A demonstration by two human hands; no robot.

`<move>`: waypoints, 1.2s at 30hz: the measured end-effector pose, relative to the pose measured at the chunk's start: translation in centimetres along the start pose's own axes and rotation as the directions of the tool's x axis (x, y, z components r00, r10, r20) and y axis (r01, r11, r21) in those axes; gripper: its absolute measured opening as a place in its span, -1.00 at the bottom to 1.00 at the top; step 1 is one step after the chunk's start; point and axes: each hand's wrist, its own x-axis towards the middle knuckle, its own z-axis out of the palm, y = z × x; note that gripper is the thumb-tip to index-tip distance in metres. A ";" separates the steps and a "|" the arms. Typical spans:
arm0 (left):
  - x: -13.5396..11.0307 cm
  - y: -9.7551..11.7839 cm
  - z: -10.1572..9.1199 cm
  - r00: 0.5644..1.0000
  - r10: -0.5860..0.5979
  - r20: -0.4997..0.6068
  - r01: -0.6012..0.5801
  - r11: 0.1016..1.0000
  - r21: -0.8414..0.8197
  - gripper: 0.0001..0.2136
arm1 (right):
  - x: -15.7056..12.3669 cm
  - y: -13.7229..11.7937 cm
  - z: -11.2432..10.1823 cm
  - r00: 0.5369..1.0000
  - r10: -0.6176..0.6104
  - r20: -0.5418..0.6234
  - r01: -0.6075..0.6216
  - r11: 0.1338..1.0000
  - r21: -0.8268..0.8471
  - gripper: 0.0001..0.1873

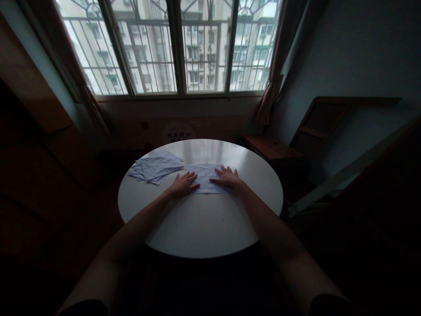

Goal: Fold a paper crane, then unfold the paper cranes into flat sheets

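A creased sheet of paper (205, 180), pale bluish white, lies flat on the round white table (197, 228). My left hand (183, 184) rests at the sheet's left side, fingers spread, with the fingertips on the paper. On its right part lies my right hand (228, 177), palm down and fingers apart. Neither hand grips anything; parts of the sheet are hidden beneath them. Left of the sheet, near the table's far left edge, sits a loose pile of creased papers (156, 166), several sheets overlapping unevenly.
Beyond the table is a barred window (177, 52) with curtains (268, 98) at its sides. A low wooden cabinet (272, 148) stands behind the table on the right. Dark wooden furniture (42, 145) fills the left side. The table's curved rim surrounds the work area.
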 end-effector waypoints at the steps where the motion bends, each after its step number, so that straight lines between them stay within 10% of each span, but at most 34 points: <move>1: 0.0 -0.1 -0.1 1.000 -0.009 0.005 0.009 1.000 0.006 -0.42 | 0.1 0.1 0.0 1.000 0.002 0.001 -0.002 1.000 0.004 0.03; 13: -0.4 -3.5 -1.2 0.985 -0.112 -0.130 0.118 0.992 0.043 -0.80 | -0.2 -0.1 -0.2 1.000 -0.002 0.009 0.001 1.000 0.020 -0.05; 20: -0.3 -4.6 -0.3 0.950 -0.116 -0.291 0.093 0.992 -0.089 -0.60 | -0.1 -0.3 -0.1 1.000 0.014 -0.007 -0.014 0.999 0.033 -0.16; 36: -0.1 -4.5 -0.5 0.960 -0.172 -0.222 0.151 0.983 -0.108 -0.74 | -0.4 -0.6 -0.3 0.999 0.033 -0.010 -0.032 0.999 0.016 -0.22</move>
